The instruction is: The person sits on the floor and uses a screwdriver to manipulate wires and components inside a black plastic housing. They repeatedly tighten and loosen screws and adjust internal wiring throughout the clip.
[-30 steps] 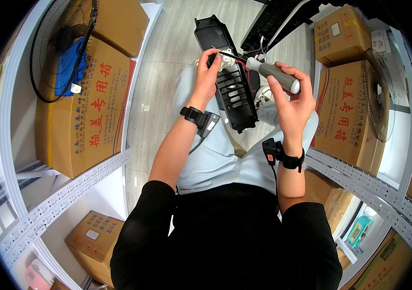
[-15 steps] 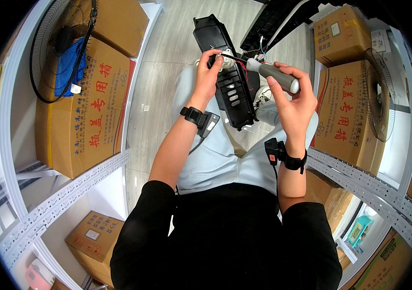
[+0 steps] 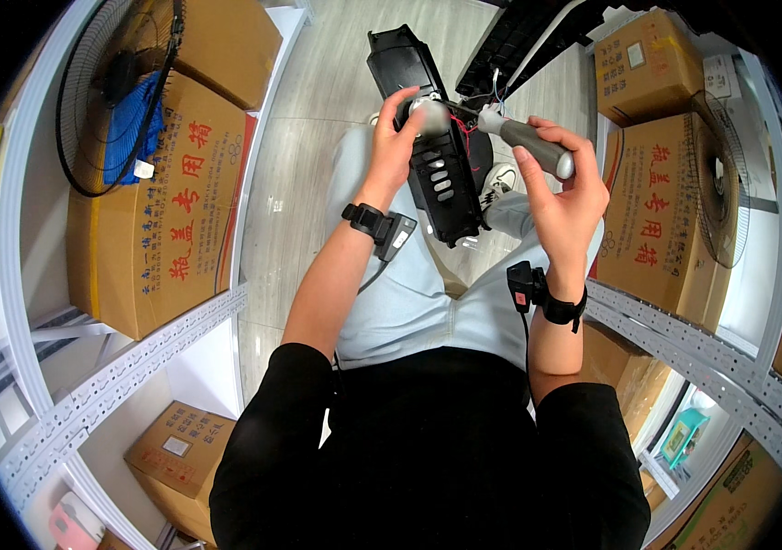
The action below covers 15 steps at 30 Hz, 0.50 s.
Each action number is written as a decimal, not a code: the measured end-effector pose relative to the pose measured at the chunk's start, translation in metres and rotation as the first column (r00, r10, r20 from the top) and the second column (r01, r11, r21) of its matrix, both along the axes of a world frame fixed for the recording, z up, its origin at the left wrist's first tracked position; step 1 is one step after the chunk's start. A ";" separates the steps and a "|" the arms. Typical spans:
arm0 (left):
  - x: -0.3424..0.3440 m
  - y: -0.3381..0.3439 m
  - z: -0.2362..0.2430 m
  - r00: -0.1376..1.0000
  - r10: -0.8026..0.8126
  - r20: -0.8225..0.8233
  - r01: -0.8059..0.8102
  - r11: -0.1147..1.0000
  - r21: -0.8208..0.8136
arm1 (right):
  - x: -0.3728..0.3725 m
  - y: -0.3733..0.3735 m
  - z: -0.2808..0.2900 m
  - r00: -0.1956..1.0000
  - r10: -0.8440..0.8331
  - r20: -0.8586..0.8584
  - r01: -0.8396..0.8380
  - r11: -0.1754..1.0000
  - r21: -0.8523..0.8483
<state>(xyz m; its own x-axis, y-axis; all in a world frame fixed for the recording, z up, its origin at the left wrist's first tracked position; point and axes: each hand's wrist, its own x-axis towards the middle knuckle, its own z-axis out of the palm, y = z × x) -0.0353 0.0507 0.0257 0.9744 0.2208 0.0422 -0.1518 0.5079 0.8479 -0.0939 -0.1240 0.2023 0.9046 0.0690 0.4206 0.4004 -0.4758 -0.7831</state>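
My right hand [image 3: 567,188] grips a screwdriver [image 3: 542,149] by its thick grey handle. Its dark shaft points left, toward the white part near my left hand. My left hand [image 3: 393,147] has thumb and fingers closed round a small white part [image 3: 421,99], partly hidden by the fingers and a blurred patch. That part lies against a long black plastic housing [image 3: 449,206] with a row of slots, resting by my knees. Red wires [image 3: 466,139] run beside the screwdriver's tip end. Whether the tip touches the white part, I cannot tell.
A black frame [image 3: 501,55] with loose wires stands beyond the housing. Shelves with cardboard boxes [image 3: 171,220] line both sides. Round fan grilles [image 3: 121,92] rest on the left shelf and, as another grille [image 3: 721,183], on the right.
My right hand and the screwdriver have shifted slightly right and down, drawing back a little from my left hand. The left hand and the housing stay almost in place.
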 end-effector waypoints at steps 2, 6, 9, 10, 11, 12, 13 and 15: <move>0.000 0.000 0.004 1.000 0.001 -0.018 -0.001 1.000 -0.016 | 0.003 -0.002 0.000 0.998 -0.043 0.045 0.044 0.999 -0.021; -0.002 0.001 0.008 1.000 0.005 0.008 -0.005 1.000 -0.005 | 0.010 -0.004 -0.006 0.994 -0.071 0.081 0.075 0.996 -0.043; -0.005 -0.001 0.017 0.999 -0.024 -0.022 0.023 1.000 -0.012 | 0.011 -0.002 -0.006 0.994 -0.079 0.075 0.082 0.996 -0.043; -0.004 0.000 0.015 0.999 -0.024 -0.023 0.024 1.000 0.005 | 0.011 -0.001 -0.007 0.993 -0.077 0.085 0.081 0.996 -0.041; -0.004 0.001 0.013 0.999 -0.024 -0.023 0.024 0.999 0.022 | 0.012 0.000 -0.007 0.993 -0.076 0.096 0.080 0.996 -0.040; -0.003 0.002 0.011 0.999 -0.024 -0.024 0.025 0.999 0.039 | 0.012 0.001 -0.006 0.995 -0.065 0.079 0.070 0.996 -0.055; -0.003 0.002 0.011 1.000 -0.020 0.003 0.019 0.999 0.028 | 0.011 0.001 -0.005 0.997 -0.057 0.061 0.061 0.996 -0.071; -0.003 0.001 0.012 0.998 -0.010 0.058 0.009 1.000 0.007 | 0.012 0.002 -0.005 0.998 -0.044 0.047 0.048 0.995 -0.085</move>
